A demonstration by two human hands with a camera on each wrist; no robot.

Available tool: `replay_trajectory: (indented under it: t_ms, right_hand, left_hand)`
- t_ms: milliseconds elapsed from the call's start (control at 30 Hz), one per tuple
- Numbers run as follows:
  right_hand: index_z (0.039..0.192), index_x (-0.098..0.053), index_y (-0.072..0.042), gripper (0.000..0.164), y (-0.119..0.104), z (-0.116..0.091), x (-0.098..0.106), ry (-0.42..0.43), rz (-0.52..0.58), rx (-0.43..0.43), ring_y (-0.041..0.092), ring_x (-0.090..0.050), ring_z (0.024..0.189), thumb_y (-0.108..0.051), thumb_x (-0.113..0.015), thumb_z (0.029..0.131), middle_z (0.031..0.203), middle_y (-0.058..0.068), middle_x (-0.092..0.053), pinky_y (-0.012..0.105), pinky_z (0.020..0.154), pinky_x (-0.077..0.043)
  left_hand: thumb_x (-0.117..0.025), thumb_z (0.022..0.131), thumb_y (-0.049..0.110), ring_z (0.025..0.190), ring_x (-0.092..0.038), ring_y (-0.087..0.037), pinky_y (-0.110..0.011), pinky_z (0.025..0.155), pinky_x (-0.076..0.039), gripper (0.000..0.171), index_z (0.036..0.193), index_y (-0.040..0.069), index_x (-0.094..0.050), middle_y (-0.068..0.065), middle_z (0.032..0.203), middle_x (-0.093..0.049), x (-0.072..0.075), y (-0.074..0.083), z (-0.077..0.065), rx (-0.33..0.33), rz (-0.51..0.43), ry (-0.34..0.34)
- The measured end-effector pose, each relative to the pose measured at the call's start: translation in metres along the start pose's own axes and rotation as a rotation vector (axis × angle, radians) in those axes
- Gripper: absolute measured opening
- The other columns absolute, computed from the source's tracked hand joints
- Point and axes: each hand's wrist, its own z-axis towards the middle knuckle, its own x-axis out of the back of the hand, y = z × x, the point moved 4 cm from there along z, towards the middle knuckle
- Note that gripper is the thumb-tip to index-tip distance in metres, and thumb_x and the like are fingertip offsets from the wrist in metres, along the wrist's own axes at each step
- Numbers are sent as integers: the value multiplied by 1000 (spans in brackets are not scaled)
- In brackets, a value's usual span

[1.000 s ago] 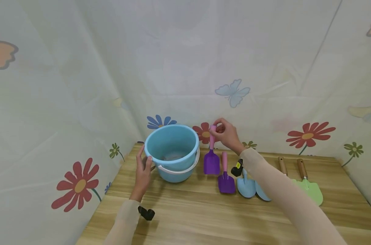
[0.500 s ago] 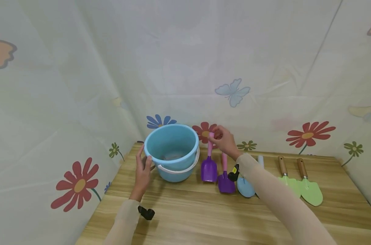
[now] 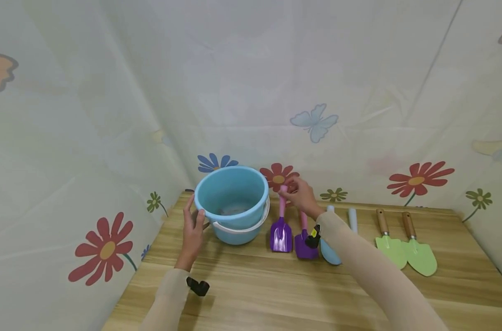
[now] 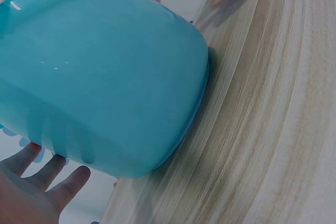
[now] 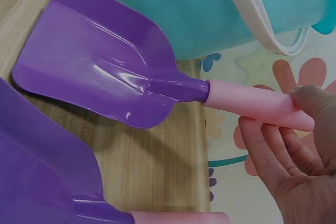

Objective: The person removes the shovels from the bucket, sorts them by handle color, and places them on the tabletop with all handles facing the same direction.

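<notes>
My right hand pinches the end of the pink handle of a purple toy shovel between thumb and fingers. In the right wrist view the shovel's blade hangs low over the table beside the bucket. A light blue bucket with a white carrying handle stands upright on the table. Against its left side rest the fairly straight fingers of my left hand, thumb near the rim; the left wrist view has those fingers along the wall. A second purple shovel lies to the right, partly behind my right wrist.
A blue shovel and another light blue handle lie partly under my right forearm. Two green trowels with wooden handles lie further right, blades overlapping. The wooden table meets a flower-printed curtain at the back.
My right hand has lowered the purple shovel towards me and slightly left, its blade now closer to the table front. The left hand and bucket have stayed in place.
</notes>
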Motion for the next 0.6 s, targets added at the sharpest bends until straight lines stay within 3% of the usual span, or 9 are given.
replay_trajectory:
  t_ms: [333, 467, 600]
  right_hand:
    - [117, -62, -11, 31, 7, 0, 0, 0, -139, -17, 31, -64, 103, -25, -77, 94, 119, 14, -65, 40, 80, -59]
    - [115, -62, -11, 29, 11, -1, -1, -4, -126, -58, 32, -64, 103, -24, -77, 95, 120, 15, -64, 46, 82, -60]
    - [116, -60, -7, 28, 15, -2, -1, -13, -86, -87, 37, -69, 95, -21, -75, 96, 110, 21, -67, 52, 81, -61]
  left_hand:
    - [-45, 110, 18, 144, -35, -51, -77, 96, -41, 62, 163, 10, -14, -27, 162, -28, -1, 2, 1, -9, -19, 2]
    - [-45, 110, 18, 143, -35, -51, -77, 95, -41, 61, 163, 11, -15, -27, 162, -29, -1, 3, 1, -6, -16, 5]
    - [-44, 110, 18, 143, -36, -50, -78, 95, -41, 62, 164, 13, -15, -26, 162, -29, -1, 2, 0, -1, -14, 7]
